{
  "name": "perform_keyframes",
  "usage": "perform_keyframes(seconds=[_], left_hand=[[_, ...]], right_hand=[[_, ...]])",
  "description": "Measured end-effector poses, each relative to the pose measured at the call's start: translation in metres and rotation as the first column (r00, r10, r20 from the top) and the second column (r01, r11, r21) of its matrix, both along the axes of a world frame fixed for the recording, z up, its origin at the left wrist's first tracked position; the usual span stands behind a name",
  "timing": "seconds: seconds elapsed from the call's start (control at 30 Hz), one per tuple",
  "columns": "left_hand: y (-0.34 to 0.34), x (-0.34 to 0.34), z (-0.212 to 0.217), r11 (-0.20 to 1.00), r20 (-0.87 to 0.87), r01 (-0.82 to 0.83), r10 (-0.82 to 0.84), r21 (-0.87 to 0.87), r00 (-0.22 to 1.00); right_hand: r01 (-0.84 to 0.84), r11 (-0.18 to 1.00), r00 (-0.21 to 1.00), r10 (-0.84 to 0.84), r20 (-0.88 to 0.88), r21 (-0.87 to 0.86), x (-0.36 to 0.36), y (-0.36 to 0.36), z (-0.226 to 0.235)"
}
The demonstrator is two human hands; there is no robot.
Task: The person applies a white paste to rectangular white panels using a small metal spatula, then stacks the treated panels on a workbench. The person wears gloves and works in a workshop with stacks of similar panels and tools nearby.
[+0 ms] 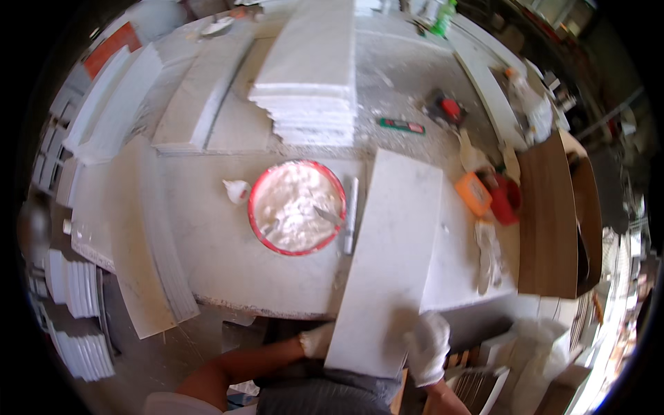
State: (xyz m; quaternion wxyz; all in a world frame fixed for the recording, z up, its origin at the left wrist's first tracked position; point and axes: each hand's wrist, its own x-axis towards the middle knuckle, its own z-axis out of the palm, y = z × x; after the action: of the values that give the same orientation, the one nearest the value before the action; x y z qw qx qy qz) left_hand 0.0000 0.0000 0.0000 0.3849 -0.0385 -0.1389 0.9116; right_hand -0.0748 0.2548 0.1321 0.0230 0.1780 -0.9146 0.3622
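A long pale grey slab [394, 235], which looks like marble or stone, slants from the worktable towards my body, its near end over the table's front edge. My left hand [317, 341], in a white glove, holds its left edge near that end, the fingers hidden behind the slab. On the opposite edge my right hand [427, 348], gloved too, is closed around the side. Left of the slab stands a red-rimmed tub [257, 228] of lumpy white paste [297, 200], with a metal scraper blade [328, 215] stuck in it. Between tub and slab lies a narrow light bar [351, 216].
Slabs are stacked at the back [311, 90] and on the left [155, 235]. A green-handled tool [402, 125] and a red-and-black tool [448, 108] lie beyond. On the right are an orange container [473, 194], a red container [505, 199], a white glove [488, 256] and a brown box [548, 214].
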Motion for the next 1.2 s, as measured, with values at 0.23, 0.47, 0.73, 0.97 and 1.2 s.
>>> perform_keyframes(seconds=[0.23, 0.47, 0.73, 0.97, 1.2], left_hand=[[-0.021, 0.017, 0.095, 0.909, 0.153, 0.008, 0.062, -0.416, 0.986], [0.006, 0.009, 0.139, 0.131, -0.092, -0.083, -0.071, -0.988, 0.993], [0.004, 0.001, 0.219, 0.293, 0.002, -0.046, 0.163, -0.955, 0.987], [0.006, -0.004, 0.263, 0.147, -0.249, -0.283, 0.215, -0.948, 0.944], [-0.005, -0.003, 0.242, 0.219, -0.096, -0.152, 0.247, -0.964, 0.964]], right_hand=[[0.351, 0.849, 0.599, 0.120, 0.792, -0.395, 0.065, 0.006, -0.021], [0.378, 0.844, 0.604, 0.086, 0.793, -0.380, 0.063, 0.003, -0.002], [0.380, 0.494, 0.622, 0.490, 0.611, -0.782, 0.047, 0.011, 0.045], [0.458, 0.256, 0.613, 0.602, 0.512, -0.851, 0.035, -0.004, 0.073], [0.295, 0.404, 0.728, 0.492, 0.478, -0.866, 0.045, -0.006, 0.067]])
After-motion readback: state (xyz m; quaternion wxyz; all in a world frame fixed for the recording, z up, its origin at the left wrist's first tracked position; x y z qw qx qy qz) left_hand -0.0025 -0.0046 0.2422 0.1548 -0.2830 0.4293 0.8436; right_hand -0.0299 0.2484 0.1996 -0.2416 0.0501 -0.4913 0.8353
